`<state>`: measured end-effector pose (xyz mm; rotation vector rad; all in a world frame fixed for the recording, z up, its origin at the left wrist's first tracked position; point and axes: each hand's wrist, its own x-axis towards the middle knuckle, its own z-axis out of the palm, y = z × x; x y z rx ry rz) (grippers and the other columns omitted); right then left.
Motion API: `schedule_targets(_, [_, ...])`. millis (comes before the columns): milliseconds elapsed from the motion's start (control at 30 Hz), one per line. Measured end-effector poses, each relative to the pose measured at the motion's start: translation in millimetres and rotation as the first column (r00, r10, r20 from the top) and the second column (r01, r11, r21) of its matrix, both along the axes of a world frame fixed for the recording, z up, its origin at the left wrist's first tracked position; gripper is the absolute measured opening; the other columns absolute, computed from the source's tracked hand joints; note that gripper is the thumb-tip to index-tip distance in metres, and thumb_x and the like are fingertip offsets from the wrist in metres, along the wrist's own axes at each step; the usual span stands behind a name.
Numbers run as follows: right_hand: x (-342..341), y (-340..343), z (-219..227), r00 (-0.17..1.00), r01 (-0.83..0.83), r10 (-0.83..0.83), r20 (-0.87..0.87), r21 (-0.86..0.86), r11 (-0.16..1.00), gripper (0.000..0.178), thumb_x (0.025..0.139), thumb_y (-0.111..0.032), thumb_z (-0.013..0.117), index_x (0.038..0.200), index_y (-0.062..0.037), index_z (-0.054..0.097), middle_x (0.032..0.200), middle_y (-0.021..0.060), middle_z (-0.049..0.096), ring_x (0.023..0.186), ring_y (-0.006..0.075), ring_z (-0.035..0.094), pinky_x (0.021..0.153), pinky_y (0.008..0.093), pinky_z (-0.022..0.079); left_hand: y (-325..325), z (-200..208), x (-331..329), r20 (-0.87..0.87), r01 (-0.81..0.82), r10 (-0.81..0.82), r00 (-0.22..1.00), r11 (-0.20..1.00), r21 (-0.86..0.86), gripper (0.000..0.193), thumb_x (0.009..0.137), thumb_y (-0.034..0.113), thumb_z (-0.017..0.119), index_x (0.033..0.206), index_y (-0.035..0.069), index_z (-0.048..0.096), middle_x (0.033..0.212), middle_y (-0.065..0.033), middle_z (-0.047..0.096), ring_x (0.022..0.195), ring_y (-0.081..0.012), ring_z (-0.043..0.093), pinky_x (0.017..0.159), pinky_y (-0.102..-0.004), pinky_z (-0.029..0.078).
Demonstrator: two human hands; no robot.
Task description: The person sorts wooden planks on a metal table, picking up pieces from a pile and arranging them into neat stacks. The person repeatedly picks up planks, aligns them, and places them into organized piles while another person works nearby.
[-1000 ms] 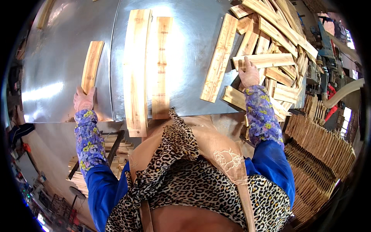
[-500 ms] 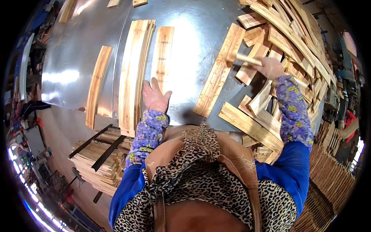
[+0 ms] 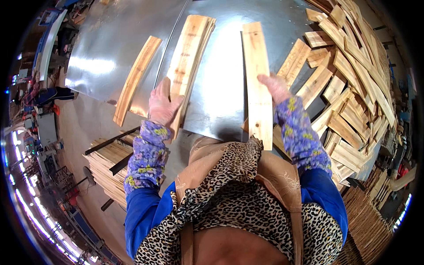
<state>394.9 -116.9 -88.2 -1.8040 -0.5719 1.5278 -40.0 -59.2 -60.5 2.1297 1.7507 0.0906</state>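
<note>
My left hand (image 3: pixel 163 104) is closed on the near part of a small stack of long wooden boards (image 3: pixel 189 48), its thumb at the right edge and fingers at the left. The top board shows dark marks across its face. To the right, my right hand (image 3: pixel 274 88) grips the right edge of a single pale wooden board (image 3: pixel 257 57) that stretches away from my body. The fingers under that board are hidden. Left of the stack, another narrow board (image 3: pixel 136 81) lies alone on the shiny metal table (image 3: pixel 221 84).
A large loose heap of wooden boards (image 3: pixel 349 66) covers the table's right side. Below the table's left edge, a stack of thin boards (image 3: pixel 108 170) stands with dark metal bars (image 3: pixel 121 164) on it. More stacked wood (image 3: pixel 366 225) is at the lower right.
The marked board that lay beside the stack is now on top of it under my left hand. My right hand has left the narrow stick near the heap and holds a wider board.
</note>
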Motion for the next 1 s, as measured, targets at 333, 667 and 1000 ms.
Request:
schedule_targets(333, [-97,10,11,0.949,0.175,-0.21,0.237,0.161,0.971,0.061,0.093,-0.02,0.064,0.148,0.0082,0.061,0.134,0.0224,0.075,0.118,0.0341,0.072,0.109,0.0397,0.053,0,-52,-22,0.586,0.047,0.503,0.635,0.732,-0.68,0.119,0.081,0.027,0.097,0.17,-0.006,0.025,0.153,-0.022,0.059,0.141,-0.0319,0.058,0.124,-0.0442,0.043])
schedule_targets(667, [-153,-41,-26,0.749,-0.147,0.039,0.662,0.108,0.983,0.071,0.109,-0.042,0.054,0.169,-0.008,0.039,0.108,0.0317,0.077,0.104,0.0516,0.074,0.098,0.0553,0.058,-55,6,123,0.092,-0.261,0.397,0.913,0.742,-0.617,0.102,0.079,0.044,0.09,0.157,0.0,0.042,0.135,-0.0263,0.072,0.128,-0.0389,0.07,0.111,-0.0438,0.055])
schedule_targets(1000, [-134,-31,21,0.508,-0.357,0.126,0.852,0.075,0.931,0.073,0.101,-0.04,0.064,0.158,0.0011,0.043,0.137,0.0318,0.066,0.125,0.05,0.066,0.109,0.0594,0.052,-67,22,173,-0.042,-0.207,0.227,0.973,0.782,-0.588,0.122,0.083,0.057,0.084,0.171,-0.001,0.022,0.15,-0.0307,0.056,0.135,-0.0419,0.064,0.115,-0.0463,0.053])
